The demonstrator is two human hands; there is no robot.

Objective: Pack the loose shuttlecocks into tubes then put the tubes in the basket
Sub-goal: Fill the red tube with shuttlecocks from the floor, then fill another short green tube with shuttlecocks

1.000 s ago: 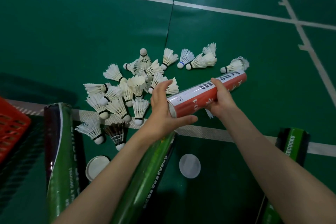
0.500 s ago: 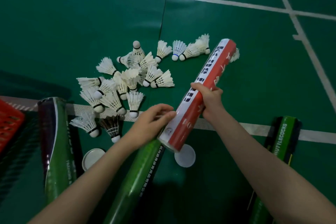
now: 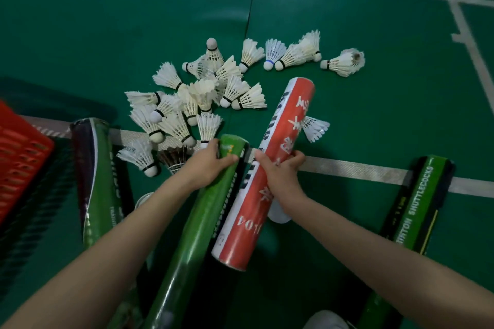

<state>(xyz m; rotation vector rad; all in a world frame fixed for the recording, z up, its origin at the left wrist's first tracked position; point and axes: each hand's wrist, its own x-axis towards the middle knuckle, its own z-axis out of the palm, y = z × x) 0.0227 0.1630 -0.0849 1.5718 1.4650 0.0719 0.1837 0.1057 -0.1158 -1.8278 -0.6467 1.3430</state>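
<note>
1. Red-and-white tube (image 3: 291,115): held slanted across the white floor line, mid-floor; right hand (image 3: 280,176) had its fingers curled round the tube's middle.
2. Green tube (image 3: 192,222): lay just left of it; left hand (image 3: 211,165) had its fingers wrapped over the far end.
3. Loose shuttlecocks (image 3: 203,93): lay heaped beyond both hands.
4. Red basket (image 3: 21,157): stood at the floor's left edge.

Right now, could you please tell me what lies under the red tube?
A white lid and one shuttlecock poke out from under the red tube; the rest of each is covered.
</note>
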